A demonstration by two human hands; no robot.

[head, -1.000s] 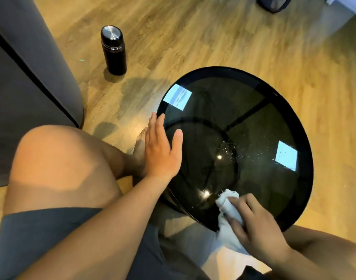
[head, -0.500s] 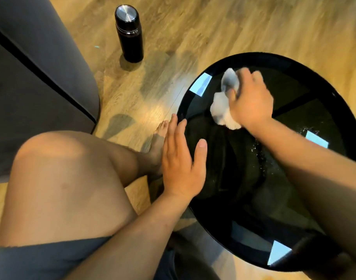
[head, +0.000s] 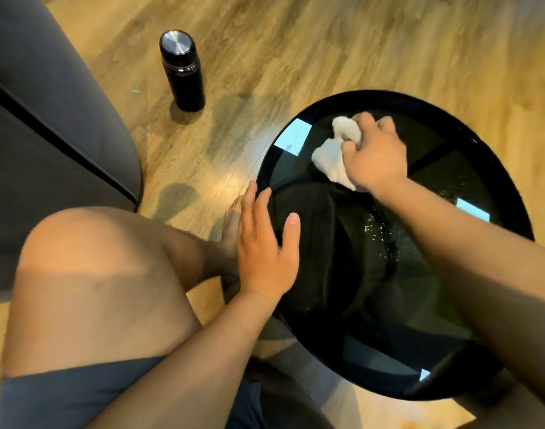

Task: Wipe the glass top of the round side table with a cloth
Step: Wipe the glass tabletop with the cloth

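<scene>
While the right hand (head: 376,153) grips the bunched white cloth (head: 334,162) against the far-left part of the round glass surface (head: 342,289), hard pressure near that rim could tip it, and the droplets (head: 379,230) at centre could smear or be missed. The left hand (head: 265,246) lies flat, fingers straight, at the near-left rim; the right arm reaches across the glass.

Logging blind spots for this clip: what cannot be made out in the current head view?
Head view:
- Patch of the table under the cloth and right hand: covered, state unknown.
- Its near-right rim: hidden by the right forearm.
- Its base: dim through dark glass and reflections.
- Markings on the bottle: too small.
- Most of the sofa: cut off by the left edge.
</scene>
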